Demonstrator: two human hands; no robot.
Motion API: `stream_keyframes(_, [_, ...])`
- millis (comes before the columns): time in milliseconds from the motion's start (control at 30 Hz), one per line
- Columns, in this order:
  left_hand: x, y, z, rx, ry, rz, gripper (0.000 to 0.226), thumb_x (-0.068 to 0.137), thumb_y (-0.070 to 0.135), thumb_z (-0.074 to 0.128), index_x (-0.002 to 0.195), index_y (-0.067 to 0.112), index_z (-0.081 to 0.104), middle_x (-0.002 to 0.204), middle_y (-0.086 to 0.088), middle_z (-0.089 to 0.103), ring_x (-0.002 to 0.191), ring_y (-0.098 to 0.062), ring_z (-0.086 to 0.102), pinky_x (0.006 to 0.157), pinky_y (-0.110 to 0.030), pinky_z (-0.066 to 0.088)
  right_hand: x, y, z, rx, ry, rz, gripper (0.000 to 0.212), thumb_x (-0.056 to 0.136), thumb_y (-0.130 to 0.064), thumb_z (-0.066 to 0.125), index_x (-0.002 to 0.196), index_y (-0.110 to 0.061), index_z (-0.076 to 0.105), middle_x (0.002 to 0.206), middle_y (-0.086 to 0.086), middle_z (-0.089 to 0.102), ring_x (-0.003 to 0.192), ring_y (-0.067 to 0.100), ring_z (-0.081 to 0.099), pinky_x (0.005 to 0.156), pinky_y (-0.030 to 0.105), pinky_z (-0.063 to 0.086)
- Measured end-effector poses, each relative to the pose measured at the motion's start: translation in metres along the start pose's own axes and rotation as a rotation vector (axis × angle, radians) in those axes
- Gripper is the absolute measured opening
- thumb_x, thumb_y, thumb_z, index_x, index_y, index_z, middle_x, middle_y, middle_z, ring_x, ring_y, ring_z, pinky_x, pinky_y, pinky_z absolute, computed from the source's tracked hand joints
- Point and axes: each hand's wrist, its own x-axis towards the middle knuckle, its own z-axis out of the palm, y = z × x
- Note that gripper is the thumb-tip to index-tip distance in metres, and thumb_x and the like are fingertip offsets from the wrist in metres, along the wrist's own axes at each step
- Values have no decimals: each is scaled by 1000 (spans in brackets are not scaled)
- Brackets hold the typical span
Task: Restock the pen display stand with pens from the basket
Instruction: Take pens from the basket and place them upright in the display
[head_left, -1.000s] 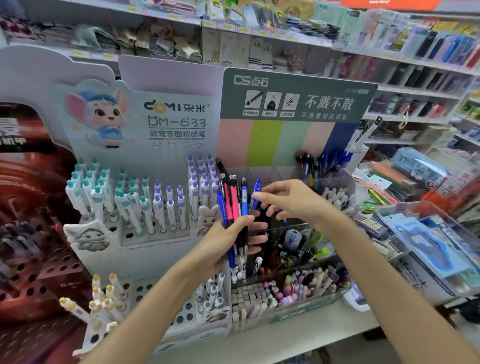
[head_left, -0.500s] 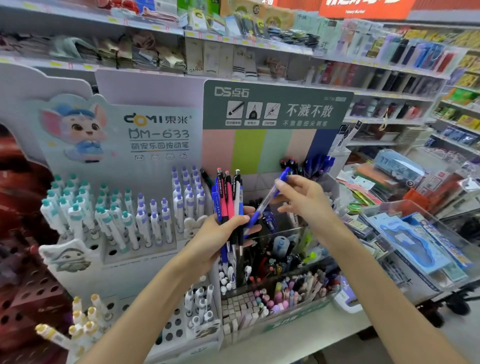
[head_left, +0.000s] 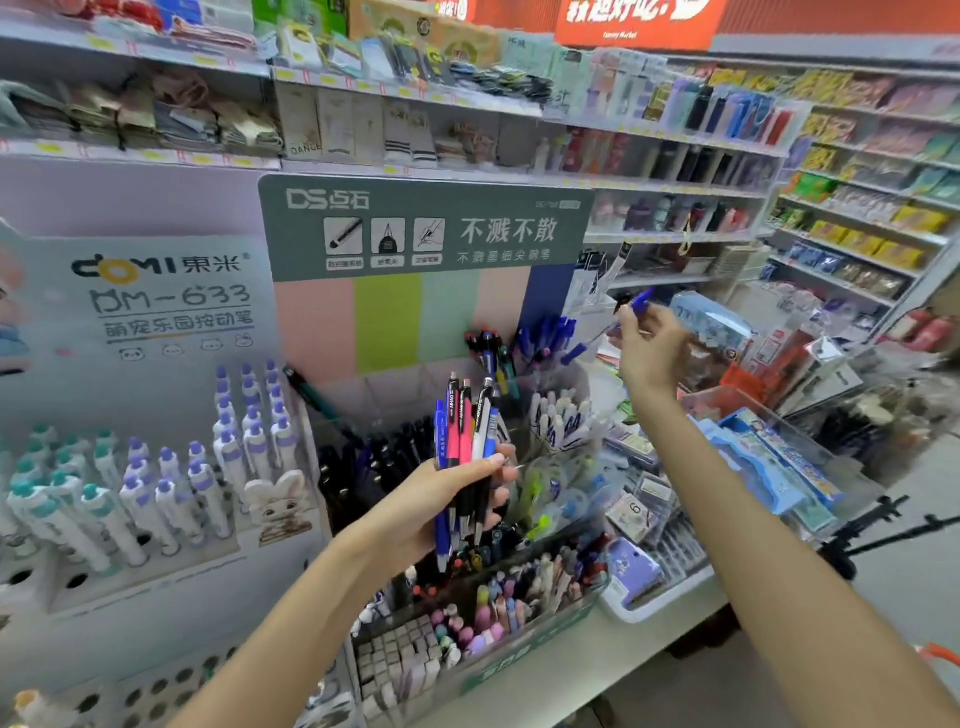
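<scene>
A: L hand (head_left: 441, 499)?
B: Fingers wrapped round a bunch of pens (head_left: 467, 457), upright, tips down, in front of the clear pen display stand (head_left: 519, 644).
A: R hand (head_left: 652, 353)?
B: Raised to the right, well apart from the bunch. Fingers pinch one blue pen (head_left: 608, 332), tilted, near the blue pens (head_left: 545, 338) standing at the stand's back right.
A: Basket?
B: Can't tell which it is.
A: Else?
B: White pen rack (head_left: 156, 483) on left.
</scene>
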Motion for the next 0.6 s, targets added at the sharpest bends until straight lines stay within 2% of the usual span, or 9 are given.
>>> stream_keyframes(100, [1,-2,-1,30,-4,-12,25,93,11,57,117,6,63,80,-2,67,63,-11,60,54,-22,52,18,4,10,-74,-55,-11,12,90,-18,63,98,-8,65,92,12,71,83,26,69,81,47,56])
stream_keyframes(200, [1,-2,-3,56,18,-22,22,94,11,57,114,8,64,80,-2,68,63,-11,62,57,-23,52,20,6,11,-266,-200,-34,21,87,-23,69,99,-6,71,93,10,73,82,19,68,80,33,53])
stream_keyframes(300, [2,1,-6,44,35,-24,22,93,11,57,114,7,65,81,-3,69,62,-11,62,56,-23,53,14,15,11,-386,-318,15,31,82,-33,73,103,-10,73,100,6,73,93,19,66,78,30,49])
stream_keyframes(367, [3,4,-7,41,38,-19,23,93,12,58,115,8,65,81,-3,69,63,-11,61,55,-22,53,9,20,14,-355,-337,115,32,79,-35,76,101,-13,74,101,6,72,92,18,62,77,30,47])
stream_keyframes(467, [5,10,-8,67,39,0,23,93,15,58,115,9,65,78,-1,66,62,-11,59,55,-24,50,14,22,20,-228,-317,238,28,73,-34,81,92,-14,74,98,9,73,84,20,61,84,37,52])
stream_keyframes(533, [8,13,-8,53,34,8,27,92,17,59,117,9,64,75,0,63,59,-11,56,54,-23,49,15,20,19,-187,-357,268,33,74,-33,80,96,-10,73,94,8,71,81,20,61,85,38,53])
stream_keyframes(600, [10,12,-8,34,21,7,30,91,20,60,118,10,64,74,1,59,57,-10,54,53,-23,48,14,24,17,-178,-407,260,39,77,-34,78,105,-7,72,93,6,69,83,19,59,80,34,51])
